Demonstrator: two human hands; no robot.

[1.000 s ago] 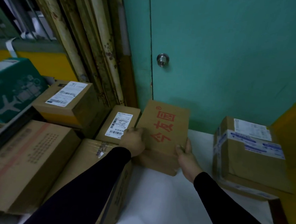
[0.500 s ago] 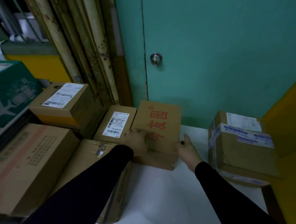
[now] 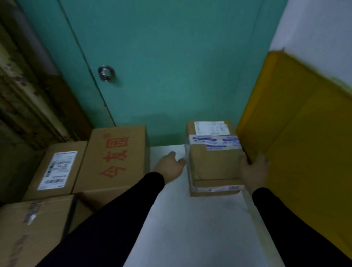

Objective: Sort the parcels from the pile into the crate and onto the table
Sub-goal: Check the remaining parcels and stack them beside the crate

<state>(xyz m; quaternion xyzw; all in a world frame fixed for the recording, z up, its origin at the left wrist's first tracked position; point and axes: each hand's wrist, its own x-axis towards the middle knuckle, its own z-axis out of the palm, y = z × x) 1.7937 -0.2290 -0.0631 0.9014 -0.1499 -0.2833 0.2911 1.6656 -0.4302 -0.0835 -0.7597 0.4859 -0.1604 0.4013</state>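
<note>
The taped parcel (image 3: 214, 162) sits on the white counter (image 3: 186, 226) between both hands: left hand (image 3: 170, 168) open, fingers touching its near side, right hand (image 3: 254, 173) flat against the far side. Best squeeze evenly, low on both sides, before lifting

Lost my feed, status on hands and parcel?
Left hand open at taped parcel, right hand on its far side. Parcel on white table. Yellow panel close alongside.
</note>
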